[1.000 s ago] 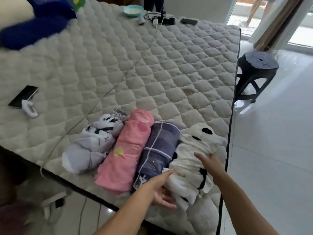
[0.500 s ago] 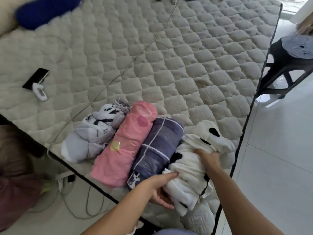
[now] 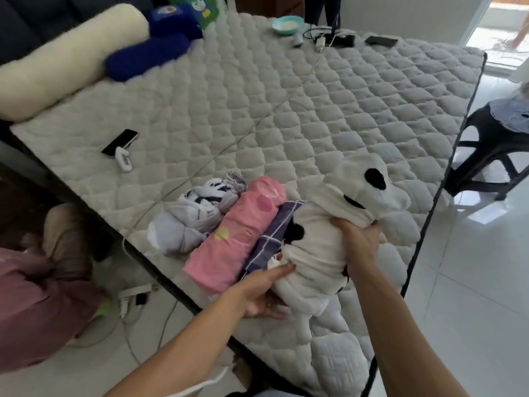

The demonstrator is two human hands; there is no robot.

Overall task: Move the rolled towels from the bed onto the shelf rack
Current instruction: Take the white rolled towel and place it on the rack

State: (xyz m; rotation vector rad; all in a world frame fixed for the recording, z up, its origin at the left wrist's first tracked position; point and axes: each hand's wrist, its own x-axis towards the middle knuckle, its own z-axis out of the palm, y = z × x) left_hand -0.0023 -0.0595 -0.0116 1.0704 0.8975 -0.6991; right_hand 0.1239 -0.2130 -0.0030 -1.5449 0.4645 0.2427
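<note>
Several rolled towels lie side by side at the near corner of the quilted bed [image 3: 315, 110]. The white towel with black spots [image 3: 320, 242] is the rightmost, and both my hands hold it. My right hand [image 3: 357, 242] grips it from above at its middle. My left hand [image 3: 266, 293] is curled under its near end, thumb on its side. It partly covers the dark plaid towel [image 3: 272, 242]. To the left lie the pink towel [image 3: 234, 239] and the grey-white towel [image 3: 189, 222]. No shelf rack is in view.
A phone [image 3: 120, 142] and a small white device [image 3: 124, 161] lie on the bed's left side, and a cable [image 3: 229, 147] runs across it. Bolsters [image 3: 57, 64], a bowl [image 3: 287, 24] and electronics sit at the far end. A black stool [image 3: 495, 144] stands right on tiled floor.
My right hand has closed over the white spotted towel and my left has gone under its near end. The towel has shifted up and left over the plaid one. The camera tilted up.
</note>
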